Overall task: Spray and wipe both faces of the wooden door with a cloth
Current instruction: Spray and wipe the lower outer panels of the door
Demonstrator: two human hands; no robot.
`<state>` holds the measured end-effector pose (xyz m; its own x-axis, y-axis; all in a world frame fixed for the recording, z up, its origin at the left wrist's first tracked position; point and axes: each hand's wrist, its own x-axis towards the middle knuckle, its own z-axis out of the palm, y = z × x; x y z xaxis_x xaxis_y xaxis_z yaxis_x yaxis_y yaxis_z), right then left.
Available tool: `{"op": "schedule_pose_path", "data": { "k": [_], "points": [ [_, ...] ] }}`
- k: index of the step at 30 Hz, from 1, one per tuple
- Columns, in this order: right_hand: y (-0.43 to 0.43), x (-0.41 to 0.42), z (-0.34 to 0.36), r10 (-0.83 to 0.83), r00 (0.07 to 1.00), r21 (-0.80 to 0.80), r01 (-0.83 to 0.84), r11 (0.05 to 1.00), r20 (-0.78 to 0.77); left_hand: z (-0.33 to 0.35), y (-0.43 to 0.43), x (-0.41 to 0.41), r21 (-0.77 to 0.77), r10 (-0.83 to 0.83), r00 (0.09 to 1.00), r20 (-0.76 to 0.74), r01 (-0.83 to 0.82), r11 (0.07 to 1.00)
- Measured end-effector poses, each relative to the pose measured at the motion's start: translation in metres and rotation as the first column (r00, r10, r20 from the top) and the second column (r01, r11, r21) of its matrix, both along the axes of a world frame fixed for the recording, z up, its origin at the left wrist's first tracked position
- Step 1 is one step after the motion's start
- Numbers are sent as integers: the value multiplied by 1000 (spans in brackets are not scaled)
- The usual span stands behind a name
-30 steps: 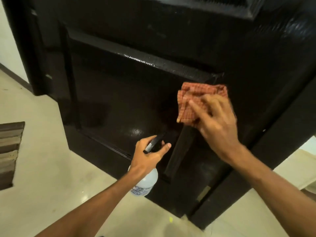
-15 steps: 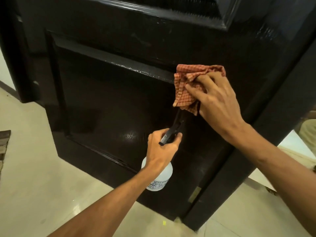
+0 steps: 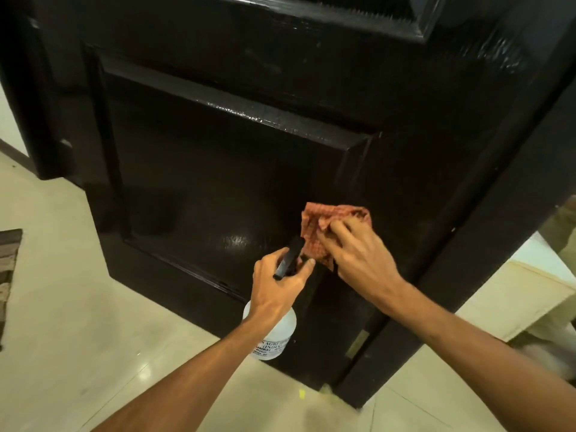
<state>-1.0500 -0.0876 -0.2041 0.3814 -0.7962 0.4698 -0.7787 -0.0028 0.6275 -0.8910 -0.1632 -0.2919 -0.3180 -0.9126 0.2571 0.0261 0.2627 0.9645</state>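
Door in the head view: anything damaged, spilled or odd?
Nothing broken or spilled. The door shows faint pale smudges on the rail above its panel, and a small yellow speck lies on the floor by its bottom corner.

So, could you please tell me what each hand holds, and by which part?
The left hand grips the spray bottle by its black trigger head. The right hand holds the bunched cloth by its lower right, against the door.

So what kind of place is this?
Probably inside a home, by a doorway: a dark panelled door, a shiny tiled floor and a striped mat at the left edge.
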Motion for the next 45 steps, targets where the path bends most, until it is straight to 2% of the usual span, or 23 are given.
{"op": "schedule_pose_path", "data": {
  "k": [2,7,9,12,13,15,17,19,20,23,25,27,29,31,32,34,36,37,42,44,45],
  "points": [
    [0,1,2,15,1000,26,-14,1000,-8,-1,-4,7,-8,-28,999,25,28,1000],
    [-2,-1,39,-19,997,-251,39,967,81,-5,1,28,-61,-48,999,4,48,997],
    [-2,0,10,18,1000,-156,-15,988,16,-19,3,31,-46,-48,999,8,49,998],
    [4,3,-52,6,997,189,9,982,-81,-30,4,35,-40,-62,998,2,62,997],
    [4,4,-56,-15,997,258,35,966,-82,-30,4,36,-44,-66,998,3,66,997],
    [-3,6,-38,-9,999,228,18,973,-43,-32,2,38,-34,-72,997,4,73,997],
    [-9,9,-18,-25,1000,89,26,996,-14,-41,1,43,-8,-59,998,19,60,998],
    [-7,8,-24,-31,999,22,31,999,8,-60,5,46,23,-55,997,52,54,998],
    [-3,6,-41,-17,1000,57,18,998,-2,-67,7,46,39,-67,995,69,65,997],
    [10,12,-104,-44,996,345,66,936,-72,-79,9,44,72,-100,990,95,93,993],
    [7,17,-109,-104,994,412,110,905,-37,-77,5,42,108,-90,991,101,79,991],
    [-1,17,-86,-96,995,319,79,945,40,-79,-5,41,117,-72,992,100,60,991],
    [-5,9,-59,-102,991,144,89,986,83,-87,-10,43,127,-38,993,112,24,992],
    [-4,2,-58,-104,992,64,100,993,67,-98,-9,49,144,-27,987,160,3,990],
    [-2,3,-73,-71,997,94,67,993,35,-102,-6,54,145,-32,984,173,7,989],
    [10,10,-112,-26,999,298,34,954,-32,-106,0,59,143,-40,987,157,18,990],
    [17,14,-126,-93,995,437,105,893,-49,-99,0,58,126,-54,990,131,37,991],
    [15,16,-120,-120,993,429,114,896,-13,-98,-1,59,134,-56,991,125,39,990],
    [8,16,-106,-156,983,158,139,978,101,-112,-1,68,121,-51,993,108,38,992],
    [8,12,-132,-119,989,154,104,983,89,-120,-2,71,126,-45,993,108,32,991],
    [7,11,-147,-90,994,205,78,976,54,-122,-5,70,136,-37,994,101,24,990]
  ]
}}
